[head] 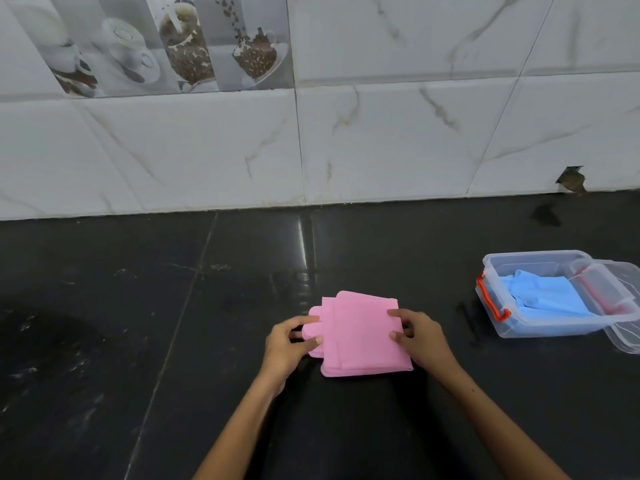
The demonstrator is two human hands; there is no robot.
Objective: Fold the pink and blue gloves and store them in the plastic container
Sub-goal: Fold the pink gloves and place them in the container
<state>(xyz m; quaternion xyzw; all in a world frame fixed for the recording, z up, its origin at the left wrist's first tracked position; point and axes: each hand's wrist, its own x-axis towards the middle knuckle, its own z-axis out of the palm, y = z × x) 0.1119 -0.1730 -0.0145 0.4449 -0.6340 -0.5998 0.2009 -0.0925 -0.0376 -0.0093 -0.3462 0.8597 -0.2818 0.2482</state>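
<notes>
Head view: pink gloves [363,336] lie folded in a flat stack on the dark tabletop [173,341], near centre. Left hand [291,344] pinches the finger ends at the stack's left edge; right hand [419,336] grips the right edge, thumb on top. Blue gloves [547,296] already sit in the plastic container [512,329], far right, w/ lid [623,341] off beside it. Pink stack looks thin, soft, light, prob rubbery & springy, so layers may slide or unfold. Best hold: both side edges, pinched thru all layers, kept flat.

Two hands [291,344], one container [502,327]
</notes>
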